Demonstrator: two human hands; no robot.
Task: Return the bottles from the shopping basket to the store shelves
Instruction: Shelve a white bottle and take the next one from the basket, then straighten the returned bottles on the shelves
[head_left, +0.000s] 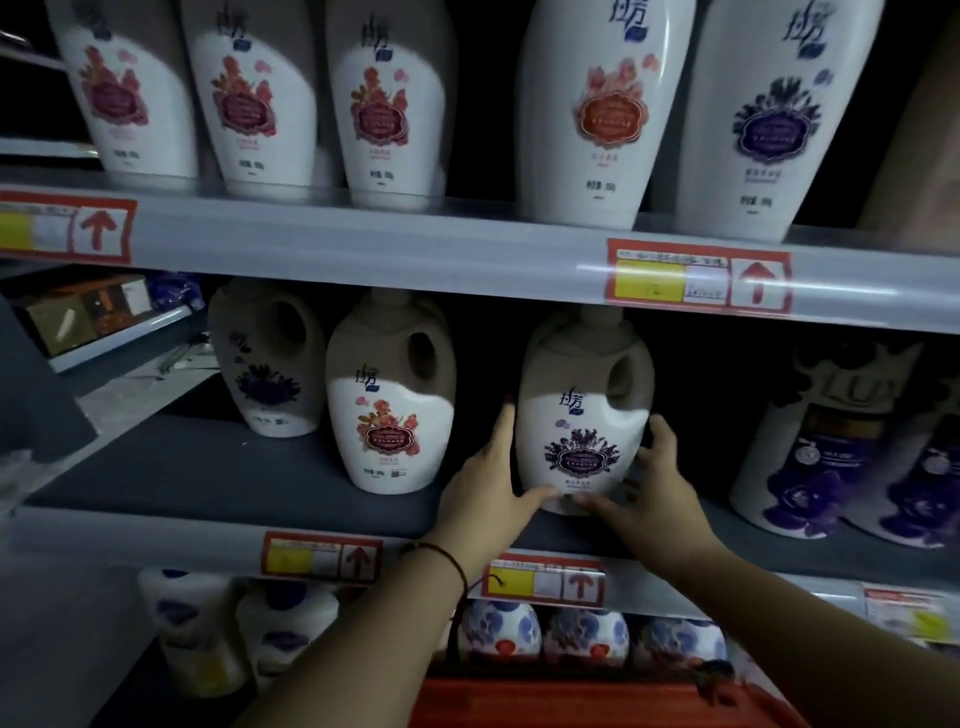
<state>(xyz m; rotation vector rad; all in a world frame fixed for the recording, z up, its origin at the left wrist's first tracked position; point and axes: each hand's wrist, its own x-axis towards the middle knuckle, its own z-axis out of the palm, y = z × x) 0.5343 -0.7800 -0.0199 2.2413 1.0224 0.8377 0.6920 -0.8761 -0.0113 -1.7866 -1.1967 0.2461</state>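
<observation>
A white handled bottle with a purple flower label (582, 410) stands upright on the middle shelf (208, 467). My left hand (488, 478) presses its left side and lower front. My right hand (649, 483) cups its right side and base. Both hands hold it together. The red shopping basket (571, 701) shows at the bottom edge, below my forearms; its contents are hidden.
On the same shelf, a red-flower bottle (389, 405) and a purple-flower bottle (270, 364) stand to the left, and purple Lux bottles (831, 447) to the right. Tall white bottles (597, 114) line the upper shelf. Blue-patterned bottles (587, 634) fill the lower shelf.
</observation>
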